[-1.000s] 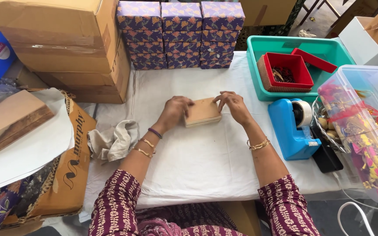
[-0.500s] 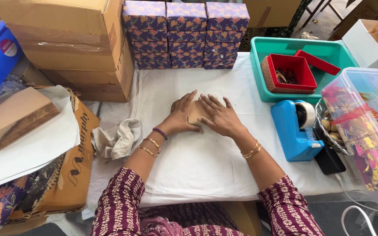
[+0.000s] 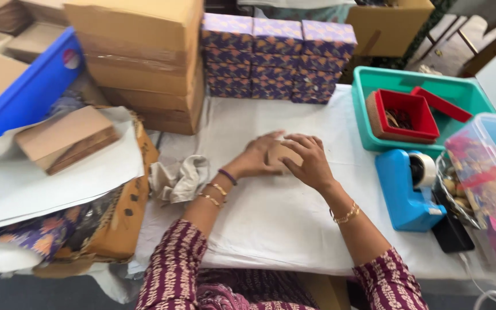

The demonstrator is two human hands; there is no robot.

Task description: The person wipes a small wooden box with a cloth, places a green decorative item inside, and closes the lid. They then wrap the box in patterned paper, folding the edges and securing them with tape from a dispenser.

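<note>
Two hands press a small box

Both the left hand (image 3: 258,158) and right hand (image 3: 310,161) lie fingers-down, gripping a small flat brown cardboard box (image 3: 278,154) at mid-table on the white cloth (image 3: 271,218). A crumpled grey rag (image 3: 178,178) lies left; a blue tape dispenser (image 3: 407,188) stands right.

Around the small brown box (image 3: 279,156), bare white cloth lies open toward the person. Purple patterned boxes (image 3: 278,59) wall the far side; a blue tape dispenser (image 3: 407,189) blocks its right, a crumpled rag (image 3: 179,178) its left.
</note>
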